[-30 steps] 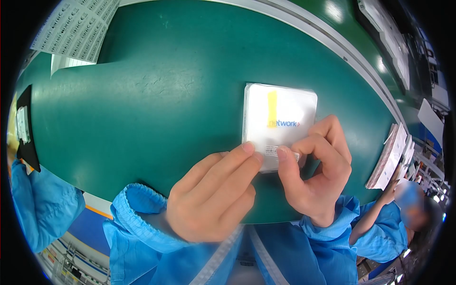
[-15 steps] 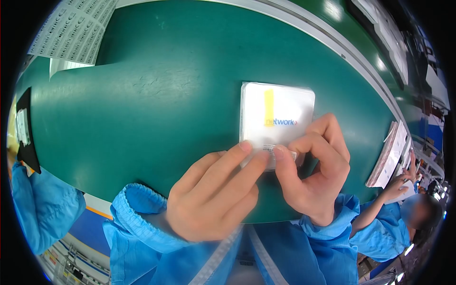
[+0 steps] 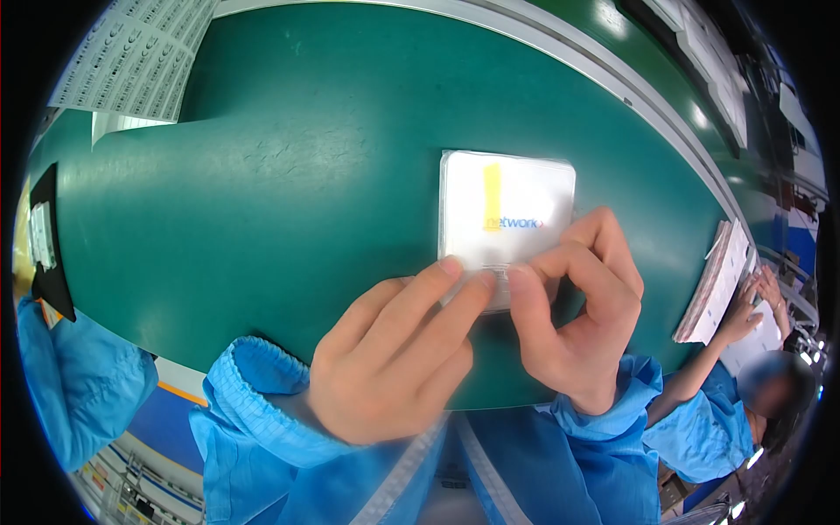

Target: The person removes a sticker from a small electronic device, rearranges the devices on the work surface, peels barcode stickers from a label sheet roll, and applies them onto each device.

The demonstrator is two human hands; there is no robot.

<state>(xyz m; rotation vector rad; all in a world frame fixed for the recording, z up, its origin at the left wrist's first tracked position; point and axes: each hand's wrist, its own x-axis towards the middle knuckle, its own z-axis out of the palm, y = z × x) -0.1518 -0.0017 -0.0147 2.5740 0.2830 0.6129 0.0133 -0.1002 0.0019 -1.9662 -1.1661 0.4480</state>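
A white square box (image 3: 534,188) with rounded corners, a blue "network" print and a yellow strip (image 3: 492,197) lies on the green table in a clear plastic wrap. At its near edge is a small white label (image 3: 497,269) with blurred dark print. My left hand (image 3: 394,363) is open, two stretched fingers resting their tips on the box beside the label; its thumb is hidden. My right hand (image 3: 582,306) is closed at the near right corner, thumb on the label's right end and index finger bent beside it. The label's right end is covered by the right thumb.
Printed label sheets (image 3: 131,66) hang over the table's far left. A black tray-like piece (image 3: 51,245) is at the left edge. A stack of white and brown flat items (image 3: 713,284) stands at the right, near a co-worker's hands (image 3: 744,315). A metal rail (image 3: 612,83) borders the table.
The right thumb has shifted slightly left over the label, and the label's right corner no longer shows. At the right, the co-worker's hands have moved onto a white sheet.
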